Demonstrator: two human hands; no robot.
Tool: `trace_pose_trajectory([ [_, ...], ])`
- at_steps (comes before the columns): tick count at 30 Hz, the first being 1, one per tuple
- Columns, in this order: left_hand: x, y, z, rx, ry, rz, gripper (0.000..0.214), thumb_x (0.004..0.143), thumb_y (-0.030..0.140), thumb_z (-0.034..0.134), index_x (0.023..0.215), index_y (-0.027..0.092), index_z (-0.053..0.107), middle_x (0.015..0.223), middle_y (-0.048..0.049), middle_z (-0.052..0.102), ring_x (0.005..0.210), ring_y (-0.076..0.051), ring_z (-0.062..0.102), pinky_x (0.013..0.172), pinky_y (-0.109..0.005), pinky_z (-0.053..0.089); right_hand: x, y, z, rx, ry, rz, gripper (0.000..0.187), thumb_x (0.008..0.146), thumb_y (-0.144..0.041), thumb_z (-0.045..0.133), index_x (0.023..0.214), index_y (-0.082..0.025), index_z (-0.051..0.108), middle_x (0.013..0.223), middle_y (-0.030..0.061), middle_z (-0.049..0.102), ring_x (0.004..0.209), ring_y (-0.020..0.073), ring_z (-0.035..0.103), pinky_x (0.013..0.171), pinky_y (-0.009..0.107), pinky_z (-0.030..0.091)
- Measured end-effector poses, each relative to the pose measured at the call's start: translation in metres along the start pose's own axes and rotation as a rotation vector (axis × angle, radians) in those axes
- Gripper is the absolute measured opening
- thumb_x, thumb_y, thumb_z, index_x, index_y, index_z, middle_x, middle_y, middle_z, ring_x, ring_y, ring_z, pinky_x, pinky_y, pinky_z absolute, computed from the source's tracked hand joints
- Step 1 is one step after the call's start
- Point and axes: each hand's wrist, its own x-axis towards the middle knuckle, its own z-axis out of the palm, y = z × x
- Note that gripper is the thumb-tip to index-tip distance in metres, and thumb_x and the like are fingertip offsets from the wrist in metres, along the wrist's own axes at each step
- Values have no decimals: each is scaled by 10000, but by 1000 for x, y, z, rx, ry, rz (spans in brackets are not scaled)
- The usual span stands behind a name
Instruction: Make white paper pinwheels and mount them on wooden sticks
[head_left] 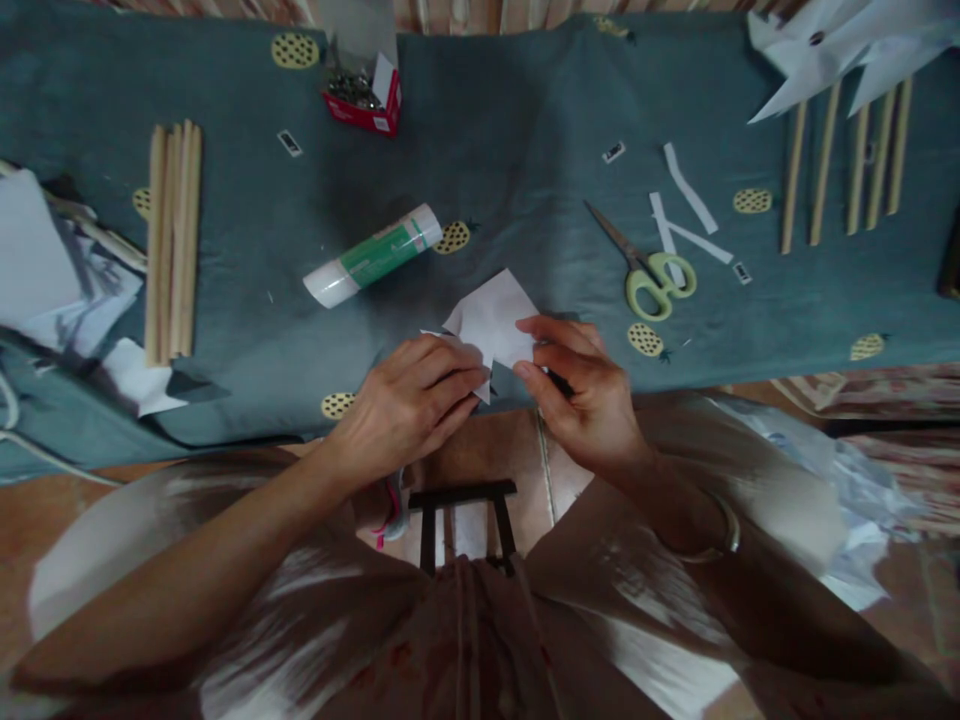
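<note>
Between my hands is a small piece of white paper [491,315] with cut edges, above the near edge of the cloth-covered table. My left hand [420,395] grips its lower left part, the fingers bent over it. At the right side, my right hand [581,390] pinches the paper between thumb and fingers. A green and white glue stick [375,255] lies just beyond my left hand, its cap on. Scissors [649,275] with light green handles rest beyond my right hand, partly over thin paper strips [690,190].
Wooden sticks [174,245] lie at the left beside white paper pieces [45,260]. A red box [364,110] of small metal pins stands open at the back. White paper pinwheels [840,50] on sticks lie at the far right. A cable [56,460] crosses the left table edge.
</note>
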Motion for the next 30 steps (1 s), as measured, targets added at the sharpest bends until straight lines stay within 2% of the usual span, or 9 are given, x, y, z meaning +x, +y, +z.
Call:
trace_pose_trajectory([
  [5,0,3,0,35,15,40,162,928,186,587,1075,149,645,1038,-108,715,956,-237,662,815,-400,573,-1,-1,-3,-36,-60,-52,203,960,-232,502,903,-217,696,1267,86,654,1140,244,592,1024,446,474],
  [8,0,6,0,15,43,42,175,932,178,579,1097,136,622,1135,-146,688,981,-232,658,817,-399,580,-3,-1,-4,-38,-86,-72,191,947,-234,529,953,-244,720,1275,64,640,1157,244,583,1043,437,460],
  [11,-1,8,1,-6,42,54,191,942,183,566,1123,141,611,1243,-171,650,1019,-232,655,837,-403,580,-4,0,-3,-28,-71,-72,158,929,-253,572,925,-278,728,1244,31,653,1138,244,587,1023,446,473],
  [17,-3,9,5,-37,15,45,211,934,165,576,1136,120,617,1117,-134,697,1008,-247,648,846,-416,567,-3,0,1,17,-4,-30,58,885,-249,657,856,-236,706,1142,60,706,1056,240,626,952,446,511],
  [26,-1,10,5,-32,5,28,188,933,190,580,1106,139,630,1068,-102,683,1025,-233,625,885,-394,553,-1,-2,0,3,-5,8,100,887,-198,610,809,-219,669,1129,84,712,1061,248,636,957,460,501],
  [30,-1,10,5,-30,19,40,207,929,185,582,1126,128,609,1082,-123,673,1020,-232,632,870,-392,562,1,-2,1,-29,12,16,103,874,-194,621,781,-216,659,1131,91,713,1071,258,638,955,467,504],
])
